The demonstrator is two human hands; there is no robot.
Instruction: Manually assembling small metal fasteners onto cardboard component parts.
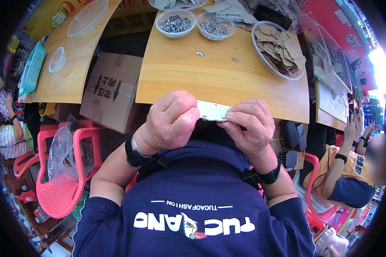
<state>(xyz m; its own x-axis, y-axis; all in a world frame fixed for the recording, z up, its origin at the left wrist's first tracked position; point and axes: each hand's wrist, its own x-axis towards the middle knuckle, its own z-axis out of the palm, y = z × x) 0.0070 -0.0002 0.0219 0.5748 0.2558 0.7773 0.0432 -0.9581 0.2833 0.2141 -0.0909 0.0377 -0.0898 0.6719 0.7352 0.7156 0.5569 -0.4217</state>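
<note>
Between my two hands, at the table's near edge, is a flat white piece (213,111) with small metal studs near its corners. The fingers of my left hand (174,119) are curled closed around its left end. My right hand (251,124) pinches the right end between thumb and fingers. Beyond my hands, a few loose metal studs (200,53) lie on the wooden table (180,81). Two clear bowls farther back hold small metal parts: a darker lot in the left bowl (175,23), a silver lot in the right bowl (216,25).
A large clear tub (279,50) of beige-grey flat pieces stands at the right. Left of the table are a cardboard box (111,91) and a pink chair (60,192). Another table (68,43) holds a teal basket (32,68). At the right sits another person (343,171).
</note>
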